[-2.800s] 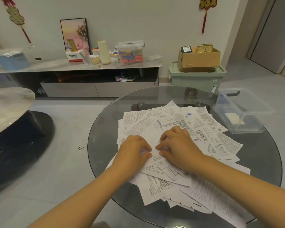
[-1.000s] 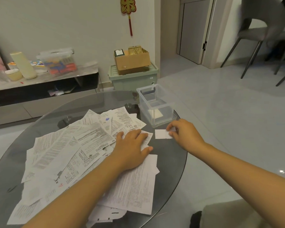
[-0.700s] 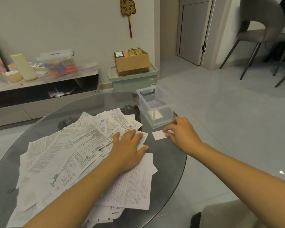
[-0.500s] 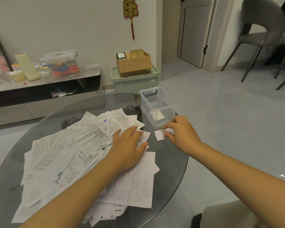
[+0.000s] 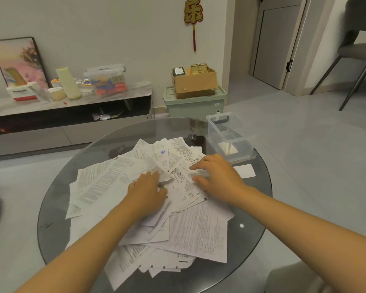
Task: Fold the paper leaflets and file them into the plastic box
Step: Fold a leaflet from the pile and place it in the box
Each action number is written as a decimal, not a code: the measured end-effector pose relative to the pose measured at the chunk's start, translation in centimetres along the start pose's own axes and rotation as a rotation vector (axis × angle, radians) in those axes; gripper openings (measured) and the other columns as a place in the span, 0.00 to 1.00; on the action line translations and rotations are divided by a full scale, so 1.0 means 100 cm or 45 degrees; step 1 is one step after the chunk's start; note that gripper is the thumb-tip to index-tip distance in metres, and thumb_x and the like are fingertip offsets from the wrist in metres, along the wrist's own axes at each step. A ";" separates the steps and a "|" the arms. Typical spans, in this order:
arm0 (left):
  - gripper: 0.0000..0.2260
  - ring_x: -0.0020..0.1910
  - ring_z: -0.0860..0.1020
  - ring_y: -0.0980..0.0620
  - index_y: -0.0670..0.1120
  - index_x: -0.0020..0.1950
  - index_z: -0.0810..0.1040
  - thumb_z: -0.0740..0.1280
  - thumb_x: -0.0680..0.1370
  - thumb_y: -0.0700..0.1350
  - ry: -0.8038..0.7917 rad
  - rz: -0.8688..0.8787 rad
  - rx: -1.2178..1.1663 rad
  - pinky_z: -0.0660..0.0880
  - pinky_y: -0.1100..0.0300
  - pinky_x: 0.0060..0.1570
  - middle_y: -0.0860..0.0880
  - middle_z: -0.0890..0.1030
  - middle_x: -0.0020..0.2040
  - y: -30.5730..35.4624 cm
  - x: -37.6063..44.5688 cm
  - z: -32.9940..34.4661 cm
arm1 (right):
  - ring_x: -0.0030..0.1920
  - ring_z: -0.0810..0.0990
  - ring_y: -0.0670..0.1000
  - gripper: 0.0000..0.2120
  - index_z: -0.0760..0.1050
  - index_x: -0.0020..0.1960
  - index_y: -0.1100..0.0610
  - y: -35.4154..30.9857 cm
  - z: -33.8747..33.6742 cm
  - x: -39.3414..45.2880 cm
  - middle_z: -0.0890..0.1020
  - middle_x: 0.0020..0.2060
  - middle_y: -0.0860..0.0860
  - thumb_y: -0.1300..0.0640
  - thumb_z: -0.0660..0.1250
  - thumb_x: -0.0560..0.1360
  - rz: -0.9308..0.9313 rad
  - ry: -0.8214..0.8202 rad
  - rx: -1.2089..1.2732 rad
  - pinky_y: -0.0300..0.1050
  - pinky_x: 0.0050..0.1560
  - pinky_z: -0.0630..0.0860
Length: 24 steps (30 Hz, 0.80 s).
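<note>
Both hands (image 5: pixel 148 189) press crumpled printed leaflets (image 5: pixel 106 182).

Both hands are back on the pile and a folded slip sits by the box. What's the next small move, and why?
Probably pinch one leaflet off the pile and start folding it. Both the left hand and right hand rest on loose sheets, gripping nothing clearly, while the folded slip lies outside the plastic box.
</note>
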<state>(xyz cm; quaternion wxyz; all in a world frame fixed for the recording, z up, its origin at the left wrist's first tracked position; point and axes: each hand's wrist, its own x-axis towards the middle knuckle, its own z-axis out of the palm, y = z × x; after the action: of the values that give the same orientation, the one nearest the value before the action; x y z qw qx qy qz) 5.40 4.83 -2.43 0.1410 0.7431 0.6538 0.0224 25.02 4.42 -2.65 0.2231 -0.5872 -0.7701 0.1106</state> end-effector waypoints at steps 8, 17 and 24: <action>0.10 0.52 0.79 0.51 0.52 0.56 0.82 0.66 0.77 0.47 0.127 0.173 -0.248 0.75 0.55 0.54 0.53 0.83 0.52 -0.012 -0.023 -0.010 | 0.67 0.64 0.48 0.21 0.72 0.66 0.45 -0.019 0.012 0.010 0.73 0.66 0.43 0.46 0.67 0.74 -0.163 -0.173 0.008 0.45 0.68 0.60; 0.05 0.42 0.77 0.57 0.52 0.50 0.82 0.67 0.76 0.45 0.210 0.145 -0.536 0.70 0.66 0.38 0.56 0.82 0.43 -0.027 -0.032 -0.016 | 0.46 0.76 0.52 0.13 0.80 0.44 0.60 -0.027 0.018 0.004 0.81 0.41 0.54 0.50 0.68 0.75 -0.092 -0.270 0.306 0.40 0.45 0.70; 0.35 0.43 0.76 0.58 0.55 0.74 0.60 0.74 0.72 0.42 0.238 0.051 -0.591 0.71 0.69 0.43 0.54 0.72 0.58 -0.036 -0.025 -0.005 | 0.47 0.68 0.49 0.12 0.70 0.35 0.52 -0.028 0.027 0.007 0.73 0.35 0.45 0.51 0.71 0.71 0.092 -0.224 0.220 0.40 0.43 0.64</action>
<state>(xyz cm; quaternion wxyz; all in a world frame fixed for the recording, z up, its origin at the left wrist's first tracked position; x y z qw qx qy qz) 1.47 2.88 -2.44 0.2462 0.6983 0.6266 0.2432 21.19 4.55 -3.63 0.2004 -0.5812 -0.7527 0.2355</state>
